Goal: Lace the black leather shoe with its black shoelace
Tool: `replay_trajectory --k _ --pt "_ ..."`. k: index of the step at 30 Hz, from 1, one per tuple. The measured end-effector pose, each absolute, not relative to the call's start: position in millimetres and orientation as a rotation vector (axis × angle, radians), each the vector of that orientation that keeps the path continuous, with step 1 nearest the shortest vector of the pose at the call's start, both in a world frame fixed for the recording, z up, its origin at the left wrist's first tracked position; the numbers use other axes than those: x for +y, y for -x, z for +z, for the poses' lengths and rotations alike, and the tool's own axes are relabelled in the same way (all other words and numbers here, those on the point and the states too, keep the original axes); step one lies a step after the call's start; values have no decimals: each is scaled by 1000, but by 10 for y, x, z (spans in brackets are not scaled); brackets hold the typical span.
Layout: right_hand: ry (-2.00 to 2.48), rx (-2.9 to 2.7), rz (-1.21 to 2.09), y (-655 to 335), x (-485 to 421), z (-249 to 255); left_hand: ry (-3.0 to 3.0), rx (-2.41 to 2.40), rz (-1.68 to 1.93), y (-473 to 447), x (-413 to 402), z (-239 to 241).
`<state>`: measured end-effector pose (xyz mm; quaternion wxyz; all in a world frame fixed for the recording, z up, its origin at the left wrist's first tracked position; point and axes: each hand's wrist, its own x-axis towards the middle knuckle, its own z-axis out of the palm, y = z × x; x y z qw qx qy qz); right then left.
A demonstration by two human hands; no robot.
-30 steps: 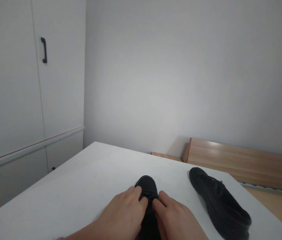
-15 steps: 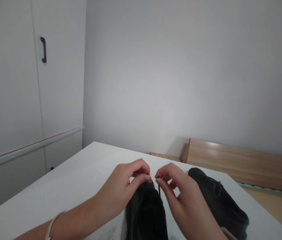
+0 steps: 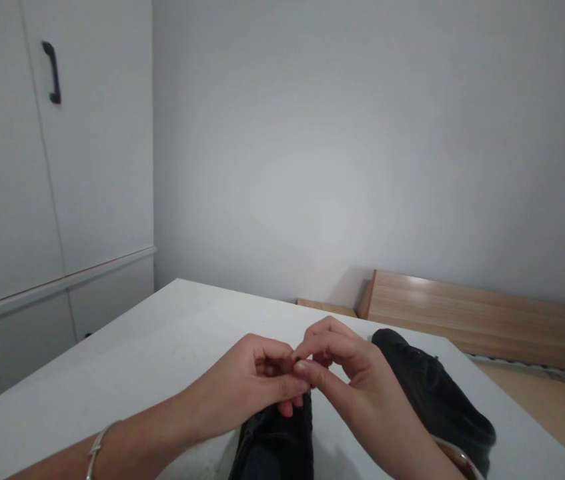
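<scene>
A black lace-up shoe (image 3: 276,448) lies in front of me on the white table, its opening towards me. Over its front part my left hand (image 3: 255,377) is closed, thumb and fingers pinching the shoelace. My right hand (image 3: 355,373) meets it there, with thumb and forefinger pressed on a short dark bit of shoelace (image 3: 298,360). The fingertips of both hands touch and hide most of the lacing and the toe. To the right of my right hand rests a second black shoe (image 3: 435,393), its lace tied on top.
The white table (image 3: 162,353) reaches back towards a grey wall (image 3: 287,147). Behind its right side leans a wood-grain board (image 3: 462,317). On the left stands a white cupboard (image 3: 102,160) with a dark handle (image 3: 53,73).
My hands were a little apart and have come together over the shoe, the right one moving left. The near shoe sits slightly further left and lower in view; the camera has turned a little.
</scene>
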<state>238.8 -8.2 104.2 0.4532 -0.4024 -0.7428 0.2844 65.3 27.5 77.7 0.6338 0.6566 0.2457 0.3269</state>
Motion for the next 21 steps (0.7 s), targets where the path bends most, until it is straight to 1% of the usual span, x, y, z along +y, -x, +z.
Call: replay_trajectory --k 7,11,13,16,21 --pt "1161 -1946 873 -2444 -3 1016 -1363 576 662 -546 281 836" --pt "1199 -2050 923 -2447 -3 1000 -1462 613 602 -503 246 843" --pt "1199 -2080 955 -2442 -2 994 -1678 651 641 -483 211 837" --pt "1195 -2123 1007 -2447 13 987 -2158 653 817 -469 160 816" --pt "1064 -2108 1203 -2478 67 981 -2877 548 1067 -497 108 766"
